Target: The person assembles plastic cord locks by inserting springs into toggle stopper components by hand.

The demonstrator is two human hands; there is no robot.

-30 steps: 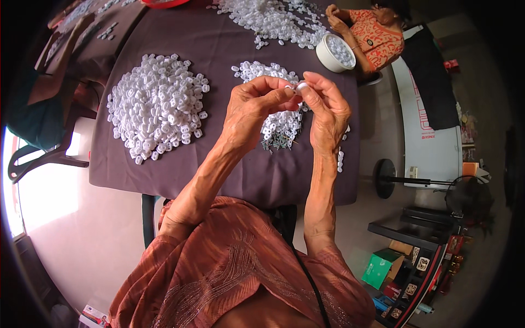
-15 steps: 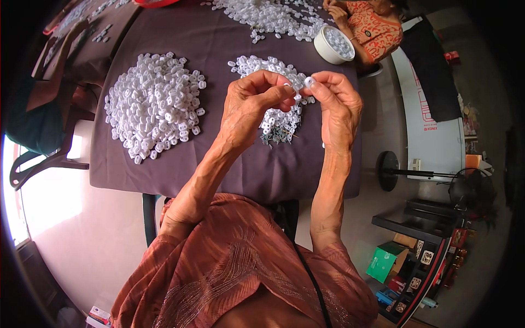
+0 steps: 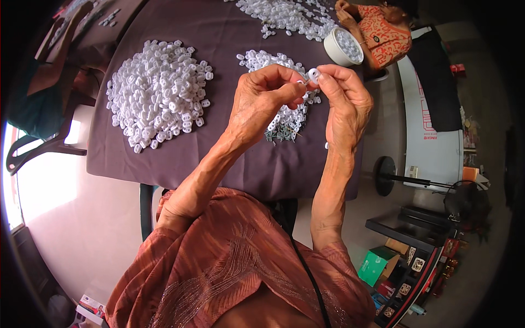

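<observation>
My right hand (image 3: 349, 104) pinches a small white oval plastic piece (image 3: 314, 75) with a hole in it, between thumb and fingertips. Close beside it, my left hand (image 3: 265, 98) is closed in a pinch, and a bit of white (image 3: 301, 82) shows at its fingertips, too small to make out fully. Both hands are raised over a pile of like white pieces (image 3: 265, 59), which they partly hide. Small dark green pin-like parts (image 3: 280, 134) lie at the near edge of that pile.
A larger heap of white pieces (image 3: 156, 95) lies on the left of the dark tablecloth (image 3: 229, 169). More pieces (image 3: 290, 19) spread at the back, near a white tub (image 3: 343, 46) of them. Another person (image 3: 383, 35) sits at far right, one more at left (image 3: 46, 82).
The view has shifted a little. My right hand has turned the white piece so that its hole shows more plainly. Both hands keep their pinch.
</observation>
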